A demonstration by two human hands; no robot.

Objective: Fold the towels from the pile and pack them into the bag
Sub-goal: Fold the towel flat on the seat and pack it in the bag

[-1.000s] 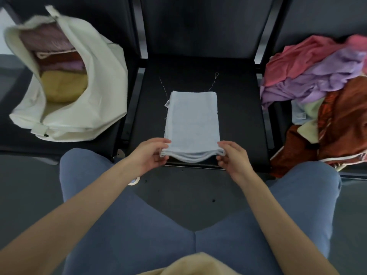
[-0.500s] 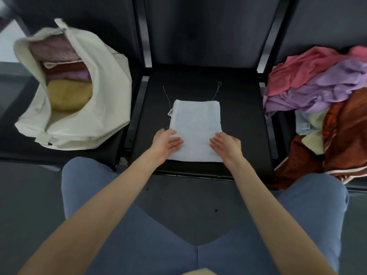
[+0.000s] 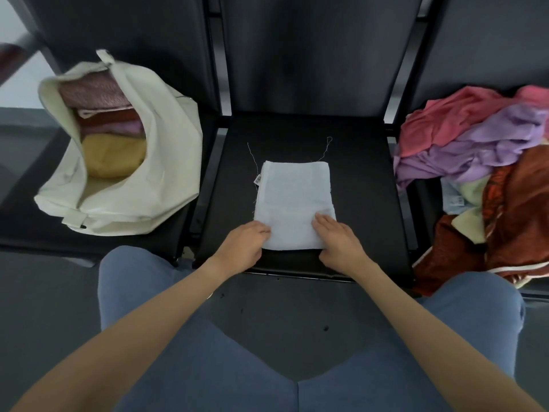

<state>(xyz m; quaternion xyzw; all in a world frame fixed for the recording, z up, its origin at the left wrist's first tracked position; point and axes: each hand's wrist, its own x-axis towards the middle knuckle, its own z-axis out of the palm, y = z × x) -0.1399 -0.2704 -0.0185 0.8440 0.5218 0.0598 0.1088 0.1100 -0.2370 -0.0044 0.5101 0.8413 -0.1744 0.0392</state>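
A pale blue towel (image 3: 294,197), folded into a small rectangle, lies flat on the middle black seat (image 3: 365,203). My left hand (image 3: 245,248) rests at its near left corner, fingertips touching the edge. My right hand (image 3: 337,240) lies on its near right corner with fingers straight on the cloth. On the left seat lies the white cloth bag (image 3: 166,162), its mouth open, with several folded towels (image 3: 113,156) stacked inside. The pile of unfolded towels (image 3: 481,144), pink, purple and rust-red, sits on the right seat.
Dark seat backs (image 3: 312,55) rise behind all three seats. Loose threads (image 3: 326,147) trail from the towel's far edge. My knees in blue trousers (image 3: 190,352) are close to the seat's front edge, above a dark floor.
The towel's near half was lifted and folded over, making it shorter. Both hands pressed it flat, then slid back to its near corners.
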